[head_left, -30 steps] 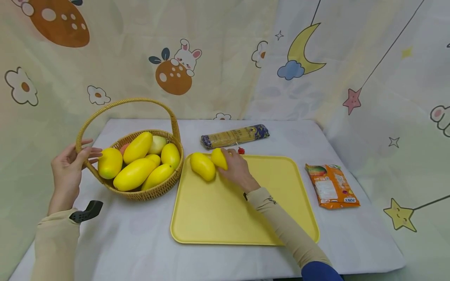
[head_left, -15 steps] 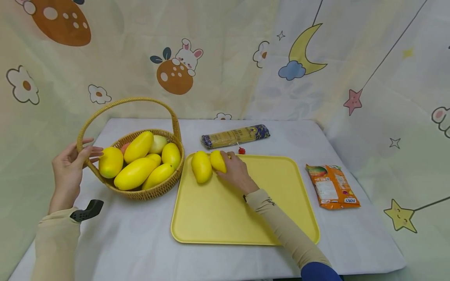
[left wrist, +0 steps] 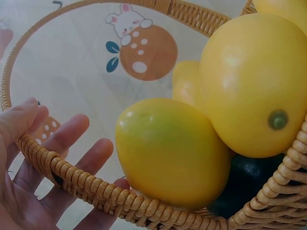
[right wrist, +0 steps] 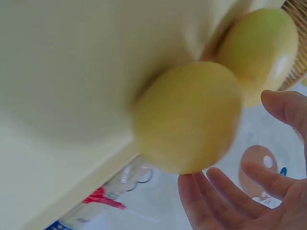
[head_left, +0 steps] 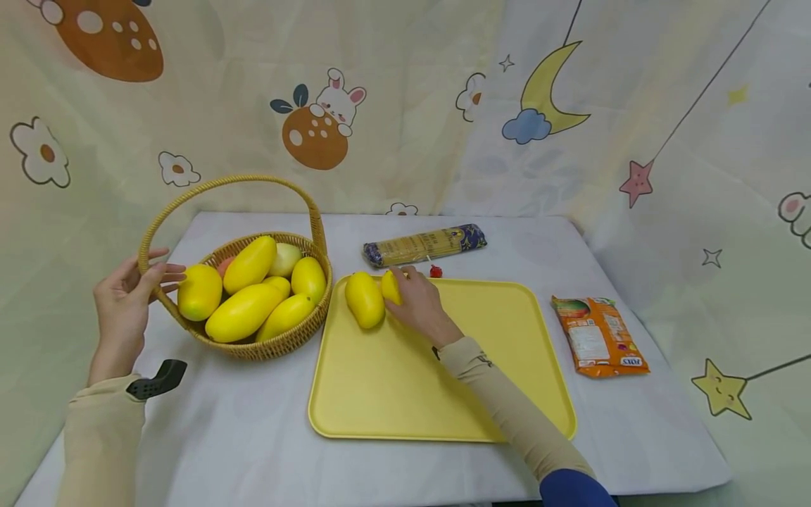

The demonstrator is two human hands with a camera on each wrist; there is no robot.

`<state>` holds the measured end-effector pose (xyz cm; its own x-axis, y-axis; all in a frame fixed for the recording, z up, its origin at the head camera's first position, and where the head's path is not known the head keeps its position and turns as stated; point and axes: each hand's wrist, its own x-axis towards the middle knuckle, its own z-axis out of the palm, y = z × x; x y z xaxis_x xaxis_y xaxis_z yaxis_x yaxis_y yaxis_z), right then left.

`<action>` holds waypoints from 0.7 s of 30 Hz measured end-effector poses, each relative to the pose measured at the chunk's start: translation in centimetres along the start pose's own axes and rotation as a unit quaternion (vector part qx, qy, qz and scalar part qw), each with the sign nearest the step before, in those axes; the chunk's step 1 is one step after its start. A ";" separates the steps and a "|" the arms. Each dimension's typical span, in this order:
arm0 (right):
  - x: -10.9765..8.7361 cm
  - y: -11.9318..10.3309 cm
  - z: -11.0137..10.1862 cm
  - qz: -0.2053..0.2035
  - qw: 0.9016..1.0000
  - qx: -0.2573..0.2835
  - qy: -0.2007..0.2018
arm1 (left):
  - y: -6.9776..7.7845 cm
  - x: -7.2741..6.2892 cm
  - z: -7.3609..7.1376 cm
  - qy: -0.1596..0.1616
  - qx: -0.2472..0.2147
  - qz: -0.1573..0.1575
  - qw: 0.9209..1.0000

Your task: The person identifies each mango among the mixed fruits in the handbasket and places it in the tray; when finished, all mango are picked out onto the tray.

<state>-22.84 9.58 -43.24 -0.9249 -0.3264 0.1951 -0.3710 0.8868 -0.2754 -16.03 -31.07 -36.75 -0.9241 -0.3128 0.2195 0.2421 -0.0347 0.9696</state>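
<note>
My left hand (head_left: pixel 123 310) holds the wicker basket (head_left: pixel 279 346) at the left foot of its handle, the thumb on one side and the spread fingers on the other. Several yellow mangoes (head_left: pixel 243 315) fill the basket. On the yellow tray (head_left: pixel 405 394), near its back left corner, lie two more: a left mango (head_left: pixel 365 301) and a right mango (head_left: pixel 391 287) partly hidden by my right hand (head_left: pixel 418 303). In the right wrist view, extended fingertips touch the blurred right mango (right wrist: pixel 189 120). The thumb (right wrist: pixel 283 108) stands apart from it, near the left mango (right wrist: pixel 259 50).
A packet of spaghetti (head_left: pixel 424 245) lies behind the tray, with a small red item (head_left: pixel 436 272) by the tray's back rim. An orange snack bag (head_left: pixel 598 336) lies right of the tray. Inside the basket are also a pale green fruit (head_left: pixel 285 260) and something reddish (head_left: pixel 224 267).
On the tray the left mango has turned, from slanted to more upright, then slightly slanted again. My right hand has shifted slightly left over the right mango. The left hand stays put.
</note>
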 end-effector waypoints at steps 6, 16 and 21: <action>0.5 -2.1 -1.1 -0.028 0.999 -0.012 -0.011 | 0.1 0.0 0.0 -0.002 -0.001 0.000 1.000; 2.0 -6.6 -1.8 -0.153 0.986 -0.063 -0.002 | 0.1 -0.1 -0.2 -0.004 -0.015 0.001 1.000; 2.7 -9.0 -1.8 -0.176 0.981 -0.062 -0.046 | 0.0 -0.1 -0.1 -0.004 -0.015 0.001 1.000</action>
<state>-21.80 1.31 -38.50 -0.7466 -0.6429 0.1709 -0.6616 0.7446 -0.0891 -15.95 -31.16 -36.79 -0.9261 -0.3046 0.2226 0.2525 -0.0618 0.9656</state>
